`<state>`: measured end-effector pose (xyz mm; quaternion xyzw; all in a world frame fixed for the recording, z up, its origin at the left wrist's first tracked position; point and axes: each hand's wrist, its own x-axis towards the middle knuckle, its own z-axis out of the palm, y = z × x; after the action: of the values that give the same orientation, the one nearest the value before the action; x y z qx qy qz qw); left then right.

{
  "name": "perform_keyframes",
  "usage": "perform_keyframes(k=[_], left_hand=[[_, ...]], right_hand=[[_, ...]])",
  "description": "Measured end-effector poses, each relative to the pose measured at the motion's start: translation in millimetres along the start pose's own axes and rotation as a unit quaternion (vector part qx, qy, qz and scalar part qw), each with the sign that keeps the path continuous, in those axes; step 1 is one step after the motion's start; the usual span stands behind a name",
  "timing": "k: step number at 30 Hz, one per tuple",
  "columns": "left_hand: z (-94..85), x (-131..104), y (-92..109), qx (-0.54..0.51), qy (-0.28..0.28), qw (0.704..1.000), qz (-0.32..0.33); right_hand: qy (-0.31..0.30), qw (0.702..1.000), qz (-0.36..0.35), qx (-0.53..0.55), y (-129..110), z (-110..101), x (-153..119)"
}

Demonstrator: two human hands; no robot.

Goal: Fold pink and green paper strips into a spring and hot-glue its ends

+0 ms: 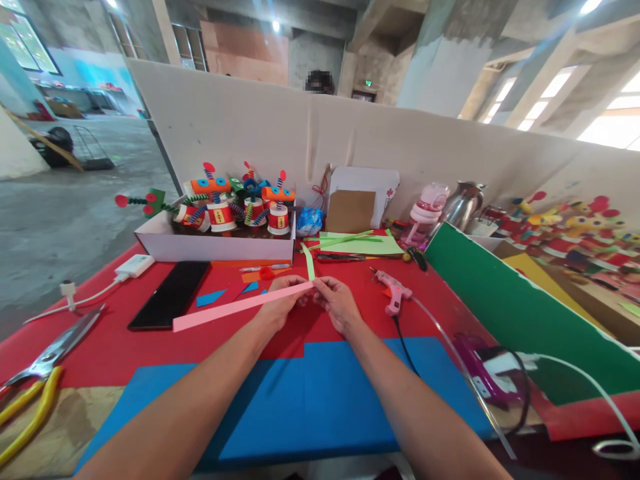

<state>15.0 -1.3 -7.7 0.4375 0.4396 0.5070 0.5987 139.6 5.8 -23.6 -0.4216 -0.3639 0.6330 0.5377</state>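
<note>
A long pink paper strip [240,307] stretches left and slightly down from my fingers, over the red table covering. A light green strip [309,261] rises from the spot where its end meets the pink one. My left hand [289,297] is closed around the joined strips, its fingers partly hidden behind the pink one. My right hand [334,299] pinches the same joint between thumb and forefinger. Both hands nearly touch, above the upper edge of the blue sheet [345,407].
A pink glue gun [395,292] lies right of my hands. Left are a black phone [170,297] and yellow-handled scissors [47,373]. Behind stand a white box [215,249] of paper-cup figures and green sheets [360,245]. A green panel [520,320] borders the right, near a purple power strip [480,373].
</note>
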Motion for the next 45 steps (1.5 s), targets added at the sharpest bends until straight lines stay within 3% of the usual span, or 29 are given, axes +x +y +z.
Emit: perform_keyframes(k=[12,22,28,35,41,45], left_hand=[[2.8,-1.6,-3.4,0.021,0.0,1.0,0.015],[-0.8,1.6,-1.5,0.0,0.027,1.0,0.007],[-3.0,2.9,-2.6,0.034,0.0,0.999,0.016],[-3.3,2.4,-1.2,0.033,0.005,0.999,-0.001],[-9.9,5.9,-1.1,0.061,-0.02,0.998,0.029],[-9.6,5.8,2.2,0.083,-0.025,0.996,0.021]], right_hand=[[0.051,0.998,-0.03,0.026,3.6,0.1,1.9],[-0.015,0.999,-0.009,0.046,-2.7,-3.9,3.3],[-0.015,1.0,-0.022,-0.012,-5.2,-6.2,2.6],[0.003,0.997,-0.043,-0.066,-1.7,-6.0,3.4],[-0.044,0.998,0.021,-0.036,-8.0,-7.6,0.6],[-0.028,0.998,0.022,-0.059,-10.4,-8.2,0.6]])
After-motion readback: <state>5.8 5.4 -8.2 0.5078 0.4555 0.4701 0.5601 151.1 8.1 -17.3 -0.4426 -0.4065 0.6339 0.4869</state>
